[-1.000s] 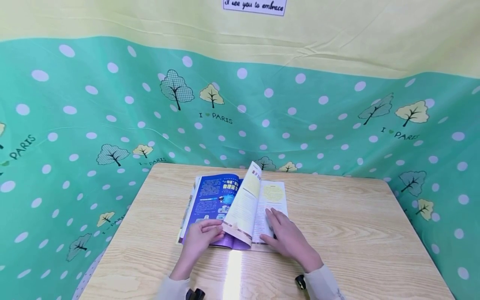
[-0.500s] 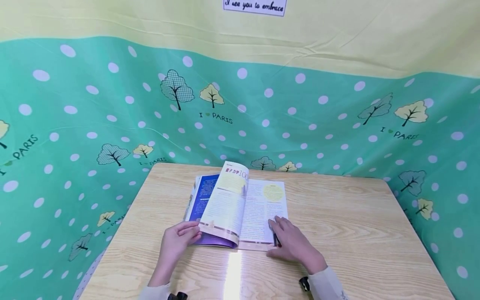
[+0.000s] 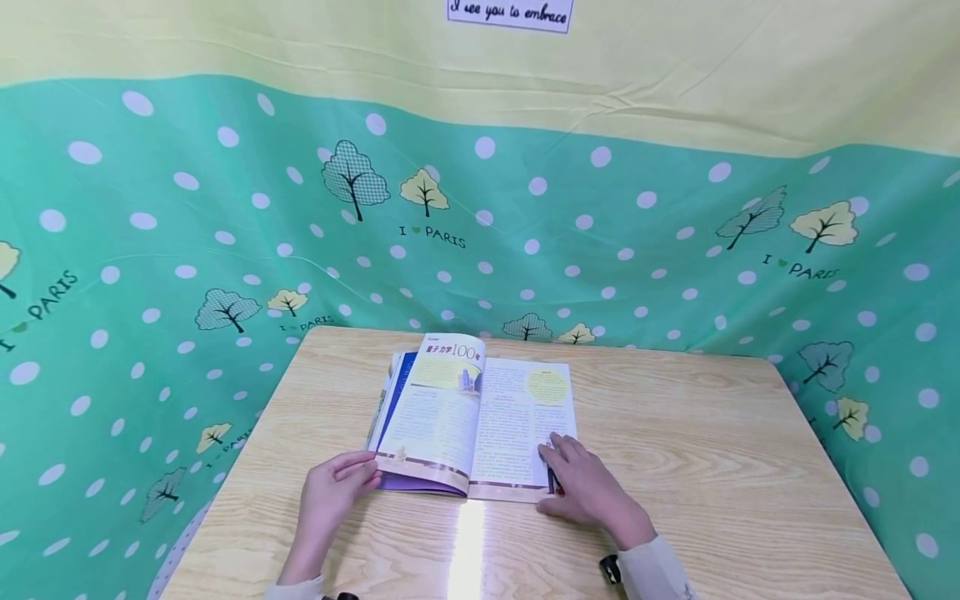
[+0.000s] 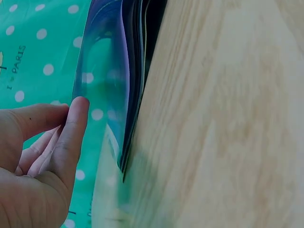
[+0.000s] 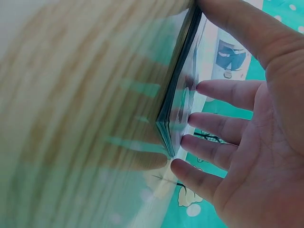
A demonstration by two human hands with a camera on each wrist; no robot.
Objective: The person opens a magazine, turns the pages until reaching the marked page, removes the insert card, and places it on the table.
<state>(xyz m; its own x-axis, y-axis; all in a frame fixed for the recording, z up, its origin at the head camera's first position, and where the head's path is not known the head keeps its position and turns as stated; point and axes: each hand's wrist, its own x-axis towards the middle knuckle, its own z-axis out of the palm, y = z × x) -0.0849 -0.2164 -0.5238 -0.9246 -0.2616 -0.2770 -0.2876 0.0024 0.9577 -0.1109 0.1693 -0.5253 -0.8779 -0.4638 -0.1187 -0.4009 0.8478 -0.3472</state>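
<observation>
A magazine (image 3: 513,417) lies spread on the wooden table in the head view, white pages with printed text facing up. My left hand (image 3: 333,487) pinches the lower outer corner of its left page (image 3: 431,421), which bows upward over a blue and purple page. In the left wrist view, that thumb and a finger meet on the page's edge (image 4: 102,61). My right hand (image 3: 588,487) rests on the lower right corner of the magazine. Seen from the right wrist, its fingers (image 5: 213,121) are spread, tips touching the page, with the thumb at the near edge.
The pale wooden table (image 3: 697,433) extends to both sides of the magazine. Behind and around it hangs a green and yellow curtain (image 3: 570,225) with dots and trees. A bright light reflection runs along the table's front.
My left hand has moved left, bringing the page over from upright near the middle onto the left side. The right hand has slid slightly down toward the magazine's lower right corner.
</observation>
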